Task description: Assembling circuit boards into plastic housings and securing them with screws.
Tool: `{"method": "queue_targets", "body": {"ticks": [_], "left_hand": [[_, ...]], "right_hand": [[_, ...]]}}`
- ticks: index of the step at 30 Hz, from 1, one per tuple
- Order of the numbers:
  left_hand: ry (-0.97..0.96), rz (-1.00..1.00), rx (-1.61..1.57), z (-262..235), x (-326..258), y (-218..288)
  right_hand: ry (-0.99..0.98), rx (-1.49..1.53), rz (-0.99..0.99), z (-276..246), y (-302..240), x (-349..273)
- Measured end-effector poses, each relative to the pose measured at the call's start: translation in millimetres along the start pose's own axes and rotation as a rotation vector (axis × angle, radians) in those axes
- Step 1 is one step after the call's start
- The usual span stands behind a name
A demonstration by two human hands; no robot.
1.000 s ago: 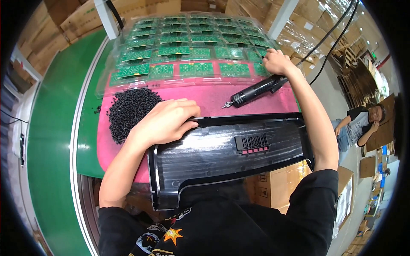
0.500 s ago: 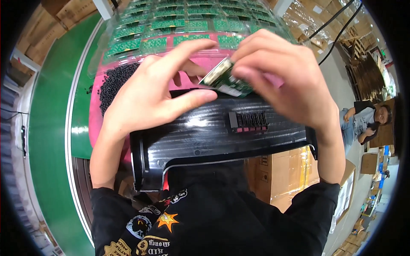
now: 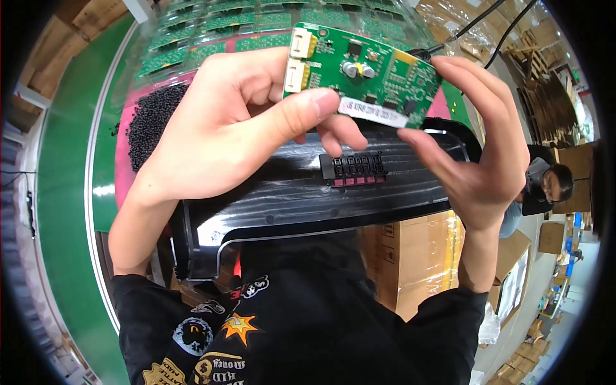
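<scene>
1. Counter comes first by size — a green surface with a pink mat laid on it, running away from the person toward the top of the view.
2. Black plastic housing lies across the near edge, just in front of the person's chest, its row of small square openings facing up; it sits directly beneath both hands, probably kept there within reach of the board.
3. Rows of green boards in clear trays cover the far part of the mat, partly hidden behind the raised hands.
4. Heap of small black parts rests on the mat to the left, well apart from the board.
5. Left hand pinches the green circuit board — thumb pressed on its lower edge, fingers closed behind it.
6. Right hand steadies the board's right end, fingertips clamped on the edges, so it is held up tilted above the housing, component side toward the camera.
</scene>
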State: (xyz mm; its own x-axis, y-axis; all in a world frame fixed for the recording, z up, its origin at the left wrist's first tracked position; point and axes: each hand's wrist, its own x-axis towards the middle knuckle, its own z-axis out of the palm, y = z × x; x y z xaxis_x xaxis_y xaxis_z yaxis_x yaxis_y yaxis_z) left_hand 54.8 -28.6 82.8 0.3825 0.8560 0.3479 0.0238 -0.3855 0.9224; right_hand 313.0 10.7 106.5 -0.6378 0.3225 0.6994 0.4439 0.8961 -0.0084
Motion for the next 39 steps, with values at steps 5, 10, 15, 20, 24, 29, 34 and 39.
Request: {"method": "queue_targets", "body": {"ticks": [5,10,15,20,24,29,34,39], "left_hand": [[-0.020,-0.020,-0.042,9,3,-10],[-0.040,-0.031,0.313,11,1,-28],[-0.216,-0.138,0.563,19,-6,-50],[-0.323,-0.280,0.698,23,-3,-51],[-0.327,-0.311,0.702,24,-3,-53],[-0.326,-0.300,0.692,25,-3,-56],[-0.321,-0.269,0.702,26,-4,-59],[-0.309,-0.190,0.734,26,-7,-60]], "right_hand": [[0.008,0.165,0.161,-2,2,-29],[-0.107,0.329,0.358,9,13,-59],[-0.392,0.540,0.541,23,20,-79],[-0.418,0.553,0.573,35,22,-90],[-0.421,0.499,0.550,38,20,-88],[-0.418,0.493,0.554,38,19,-89],[-0.421,0.482,0.557,37,19,-89],[-0.428,0.477,0.566,38,18,-88]]}}
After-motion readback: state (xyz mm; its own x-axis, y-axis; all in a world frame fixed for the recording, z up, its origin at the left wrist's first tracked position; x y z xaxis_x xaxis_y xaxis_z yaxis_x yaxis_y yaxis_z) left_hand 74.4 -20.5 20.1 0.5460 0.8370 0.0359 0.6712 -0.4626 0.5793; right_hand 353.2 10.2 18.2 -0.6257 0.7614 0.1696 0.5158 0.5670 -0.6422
